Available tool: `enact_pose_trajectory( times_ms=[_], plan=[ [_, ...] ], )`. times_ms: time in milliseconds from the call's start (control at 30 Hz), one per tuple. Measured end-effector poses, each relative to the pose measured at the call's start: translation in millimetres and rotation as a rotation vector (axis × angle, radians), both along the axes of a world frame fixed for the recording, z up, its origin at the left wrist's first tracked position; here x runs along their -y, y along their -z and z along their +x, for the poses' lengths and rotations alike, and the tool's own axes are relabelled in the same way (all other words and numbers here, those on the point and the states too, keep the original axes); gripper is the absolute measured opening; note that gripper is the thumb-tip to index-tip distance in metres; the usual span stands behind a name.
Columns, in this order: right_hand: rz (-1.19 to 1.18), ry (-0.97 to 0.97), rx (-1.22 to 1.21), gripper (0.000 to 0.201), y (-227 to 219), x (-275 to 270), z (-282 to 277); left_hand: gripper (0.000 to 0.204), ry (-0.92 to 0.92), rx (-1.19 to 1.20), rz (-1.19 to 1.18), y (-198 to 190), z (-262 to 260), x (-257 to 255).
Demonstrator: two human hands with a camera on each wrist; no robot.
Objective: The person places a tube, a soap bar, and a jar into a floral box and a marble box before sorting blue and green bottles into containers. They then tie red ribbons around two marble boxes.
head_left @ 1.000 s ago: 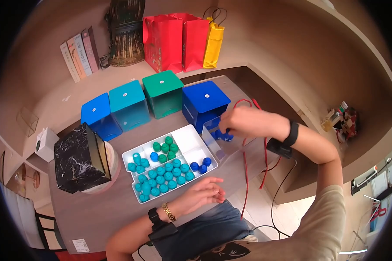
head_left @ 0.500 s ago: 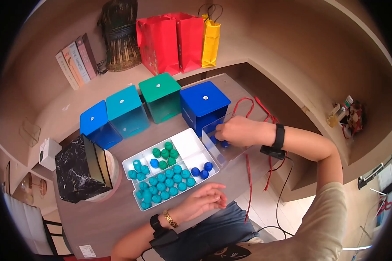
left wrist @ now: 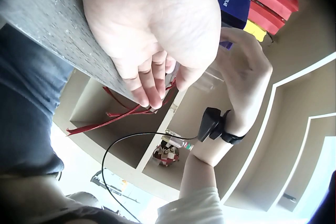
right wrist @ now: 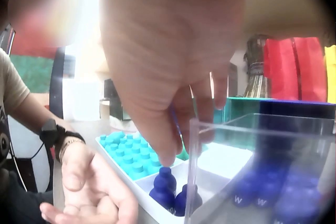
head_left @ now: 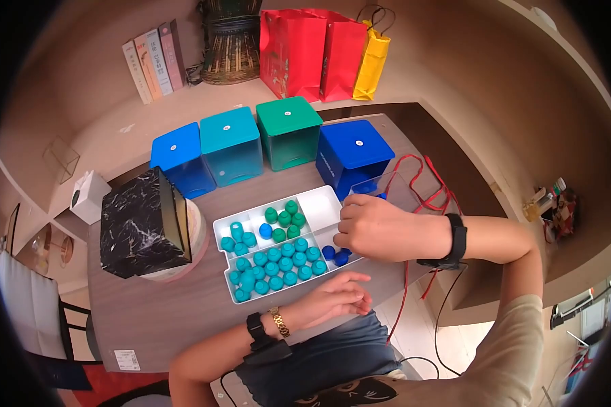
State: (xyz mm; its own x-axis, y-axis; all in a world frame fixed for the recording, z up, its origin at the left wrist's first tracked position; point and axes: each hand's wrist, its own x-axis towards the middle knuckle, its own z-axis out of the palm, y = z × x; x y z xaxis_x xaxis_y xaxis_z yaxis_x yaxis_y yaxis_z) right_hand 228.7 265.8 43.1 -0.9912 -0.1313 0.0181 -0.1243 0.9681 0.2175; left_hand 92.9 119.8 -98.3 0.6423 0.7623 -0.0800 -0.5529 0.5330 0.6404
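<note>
Over the right side of the white tray [head_left: 233,294], my right hand [head_left: 380,227] points its fingers down. The right wrist view has these fingers [right wrist: 167,156] just above dark blue pieces [right wrist: 163,196] in a tray compartment; whether they hold a piece is hidden. Beside the hand stands a clear box [right wrist: 262,129] with more dark blue pieces inside. Palm up and empty, my left hand [head_left: 329,300] hovers by the tray's near edge, its fingers loosely bent. Teal pieces [head_left: 273,254], green pieces [head_left: 284,217] and one bright blue piece [head_left: 265,231] lie in other compartments.
Behind the tray stand lidded boxes: blue [head_left: 176,150], teal [head_left: 229,129], green [head_left: 289,115] and dark blue [head_left: 357,142]. A black marbled box [head_left: 142,224] is at left. Red cords [head_left: 424,197] lie at the table's right. Red bags [head_left: 292,54] stand behind.
My right hand has moved out of the clear box and left to the tray's dark blue pieces. The left hand keeps its pose near the tray. The head view has shifted.
</note>
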Motion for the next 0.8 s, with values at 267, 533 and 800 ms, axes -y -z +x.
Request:
enact_pose_trajectory(
  times_ms=[267,533,800],
  plan=[
    [0.136,0.049,0.137,0.010,28,-2,-11,0.044,0.012,-0.047,0.024,4,1,-2],
    [-0.115,0.262,-0.298,0.012,-68,-9,5,0.043,0.012,-0.046,0.019,1,1,-1],
    [-0.210,0.479,-0.091,0.020,-48,-34,49,0.044,0.016,-0.062,0.001,-4,0,-2]
  ],
)
